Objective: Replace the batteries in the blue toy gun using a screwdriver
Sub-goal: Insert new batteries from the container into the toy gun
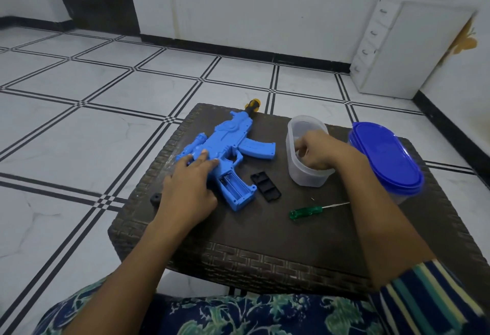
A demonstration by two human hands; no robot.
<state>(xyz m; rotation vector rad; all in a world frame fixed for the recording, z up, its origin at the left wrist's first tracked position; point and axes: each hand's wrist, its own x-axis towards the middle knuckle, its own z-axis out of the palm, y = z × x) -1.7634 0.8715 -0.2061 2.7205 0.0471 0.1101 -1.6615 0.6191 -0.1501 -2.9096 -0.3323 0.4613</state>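
Blue toy gun [228, 149] under left hand [189, 183]; right hand [316, 149] inside container [299, 175].

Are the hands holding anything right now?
The left hand lies flat on the blue toy gun, pressing its body above the open grip, not gripping. The right hand reaches into the clear tub; whether it holds anything cannot be told.

head cam | looks forward-down | close over wicker table [265, 263]
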